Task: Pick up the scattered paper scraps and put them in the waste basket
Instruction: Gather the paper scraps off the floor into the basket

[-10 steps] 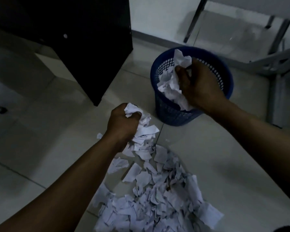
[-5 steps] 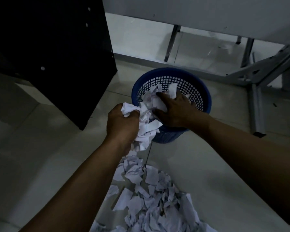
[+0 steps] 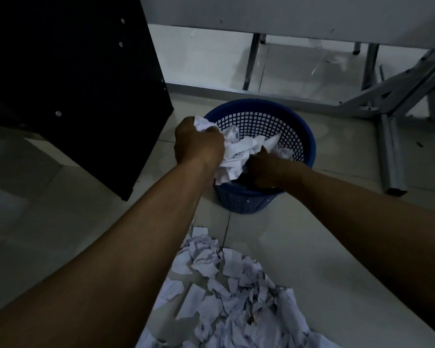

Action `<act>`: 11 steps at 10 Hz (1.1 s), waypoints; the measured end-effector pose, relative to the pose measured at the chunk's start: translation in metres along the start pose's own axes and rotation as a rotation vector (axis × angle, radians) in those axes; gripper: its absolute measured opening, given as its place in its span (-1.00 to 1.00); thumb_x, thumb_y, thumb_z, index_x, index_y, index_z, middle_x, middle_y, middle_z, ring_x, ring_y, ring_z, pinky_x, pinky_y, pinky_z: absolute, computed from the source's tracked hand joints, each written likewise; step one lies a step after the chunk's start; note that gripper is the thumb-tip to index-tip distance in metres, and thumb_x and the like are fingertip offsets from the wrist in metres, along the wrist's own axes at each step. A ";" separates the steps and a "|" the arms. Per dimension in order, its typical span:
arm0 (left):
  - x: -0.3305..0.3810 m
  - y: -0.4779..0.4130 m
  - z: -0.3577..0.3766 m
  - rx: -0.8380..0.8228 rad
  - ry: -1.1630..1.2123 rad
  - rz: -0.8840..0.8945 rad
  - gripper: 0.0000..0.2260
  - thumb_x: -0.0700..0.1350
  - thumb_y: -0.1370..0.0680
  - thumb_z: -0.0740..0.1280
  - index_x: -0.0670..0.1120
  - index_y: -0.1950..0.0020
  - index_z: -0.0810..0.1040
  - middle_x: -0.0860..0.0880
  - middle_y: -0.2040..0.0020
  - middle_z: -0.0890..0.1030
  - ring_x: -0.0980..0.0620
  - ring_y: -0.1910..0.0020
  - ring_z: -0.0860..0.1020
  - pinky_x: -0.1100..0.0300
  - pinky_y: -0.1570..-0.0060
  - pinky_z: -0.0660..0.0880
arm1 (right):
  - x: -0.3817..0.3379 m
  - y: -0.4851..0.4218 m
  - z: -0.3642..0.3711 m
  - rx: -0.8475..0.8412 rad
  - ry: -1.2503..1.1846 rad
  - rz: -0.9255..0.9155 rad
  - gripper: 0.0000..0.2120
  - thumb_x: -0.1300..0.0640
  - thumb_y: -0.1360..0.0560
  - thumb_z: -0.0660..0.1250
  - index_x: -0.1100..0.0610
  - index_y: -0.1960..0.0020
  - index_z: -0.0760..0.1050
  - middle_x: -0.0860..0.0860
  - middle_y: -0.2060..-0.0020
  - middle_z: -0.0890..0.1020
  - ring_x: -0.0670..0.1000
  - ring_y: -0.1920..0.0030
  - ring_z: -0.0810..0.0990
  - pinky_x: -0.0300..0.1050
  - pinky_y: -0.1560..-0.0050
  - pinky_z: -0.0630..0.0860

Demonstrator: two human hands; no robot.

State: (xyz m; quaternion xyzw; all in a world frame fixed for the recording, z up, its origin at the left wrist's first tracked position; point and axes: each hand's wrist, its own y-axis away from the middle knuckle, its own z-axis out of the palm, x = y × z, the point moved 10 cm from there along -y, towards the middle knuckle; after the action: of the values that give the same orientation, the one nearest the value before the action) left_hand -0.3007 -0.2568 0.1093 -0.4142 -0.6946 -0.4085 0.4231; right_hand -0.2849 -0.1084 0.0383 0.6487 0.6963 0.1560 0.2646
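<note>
A round blue mesh waste basket [image 3: 303, 136] stands on the tiled floor. My left hand [image 3: 197, 144] is at its left rim, shut on a bunch of white paper scraps [image 3: 234, 156] that hang over the basket's opening. My right hand [image 3: 264, 169] reaches down inside the basket at its near side; its fingers are hidden among the paper, so its grip is unclear. More scraps [image 3: 283, 153] lie inside the basket. A large pile of torn white paper scraps [image 3: 234, 297] covers the floor in front of the basket, between my forearms.
A black cabinet [image 3: 81, 79] stands close to the basket's left. Grey metal table legs [image 3: 392, 144] and a frame stand at the right and behind, under a grey tabletop. A white wall with a skirting runs behind the basket.
My left hand has carried its bunch of scraps from the floor pile up to the basket's rim. My right hand has sunk from above the basket down inside it.
</note>
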 end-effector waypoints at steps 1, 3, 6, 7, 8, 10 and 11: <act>0.003 -0.006 0.005 0.038 -0.014 -0.048 -0.79 -0.19 -0.55 0.26 -0.10 -0.18 0.51 -0.06 -0.13 0.58 -0.07 -0.06 0.56 0.02 -0.16 0.54 | 0.009 -0.008 -0.015 0.162 -0.110 -0.033 -0.37 -0.21 -0.47 0.14 0.15 -0.41 0.26 0.26 -0.37 0.32 0.33 -0.35 0.30 0.30 -0.33 0.27; 0.009 -0.012 0.018 0.054 0.016 -0.073 -0.86 -0.14 -0.56 0.26 -0.04 -0.11 0.46 -0.08 -0.15 0.57 -0.09 -0.11 0.56 0.05 -0.18 0.52 | 0.022 0.020 -0.056 0.467 -0.517 -0.149 -0.52 0.13 -0.58 0.13 0.05 -0.49 0.19 0.14 -0.40 0.36 0.15 -0.37 0.36 -0.08 -0.36 0.26; 0.013 -0.002 0.054 -0.194 -0.029 -0.096 -0.62 0.20 -0.51 0.15 -0.03 0.01 0.61 -0.06 -0.07 0.64 -0.12 -0.04 0.60 -0.05 -0.17 0.52 | 0.044 0.050 -0.068 0.678 -0.966 -0.117 -0.60 0.27 -0.58 0.04 0.07 -0.36 0.38 0.02 -0.30 0.49 -0.05 -0.19 0.43 -0.17 -0.14 0.36; 0.007 0.001 0.060 -0.253 0.097 -0.162 -0.60 0.22 -0.41 0.13 -0.02 0.28 0.62 -0.15 0.11 0.70 -0.19 0.04 0.64 -0.16 -0.12 0.54 | 0.047 0.050 -0.069 0.686 -0.979 -0.114 -0.57 0.33 -0.53 0.06 0.05 -0.34 0.39 -0.02 -0.27 0.49 -0.10 -0.12 0.40 -0.23 -0.08 0.36; 0.007 0.006 0.060 -0.277 0.175 -0.184 -0.58 0.13 -0.54 0.07 -0.04 0.31 0.58 -0.14 0.17 0.66 -0.15 0.10 0.61 -0.06 -0.08 0.55 | 0.049 0.049 -0.069 0.678 -0.950 -0.116 -0.48 0.42 -0.46 0.12 0.07 -0.35 0.37 -0.03 -0.24 0.48 -0.10 -0.13 0.42 -0.48 0.12 0.34; 0.013 0.011 0.039 -0.193 -0.030 -0.001 -0.75 -0.11 -0.56 0.14 -0.09 -0.10 0.57 -0.09 -0.11 0.62 -0.08 -0.05 0.57 0.09 -0.12 0.54 | 0.038 0.063 -0.084 0.762 -0.732 -0.180 -0.46 0.43 -0.43 0.27 0.12 -0.36 0.34 -0.05 -0.35 0.34 -0.08 -0.25 0.39 -0.46 -0.09 0.36; 0.013 0.017 0.026 -0.142 -0.132 0.119 -0.82 -0.11 -0.55 0.21 -0.07 -0.05 0.58 -0.03 -0.10 0.61 0.00 -0.03 0.55 0.24 0.01 0.50 | 0.036 0.068 -0.084 0.808 -0.719 -0.183 -0.58 0.29 -0.52 0.30 0.10 -0.34 0.36 -0.01 -0.26 0.48 -0.13 -0.11 0.46 -0.47 -0.05 0.45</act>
State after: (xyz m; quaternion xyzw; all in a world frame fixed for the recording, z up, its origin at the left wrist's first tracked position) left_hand -0.2954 -0.2248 0.1176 -0.5096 -0.6646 -0.4026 0.3694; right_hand -0.2779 -0.0553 0.1382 0.6479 0.6201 -0.3790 0.2284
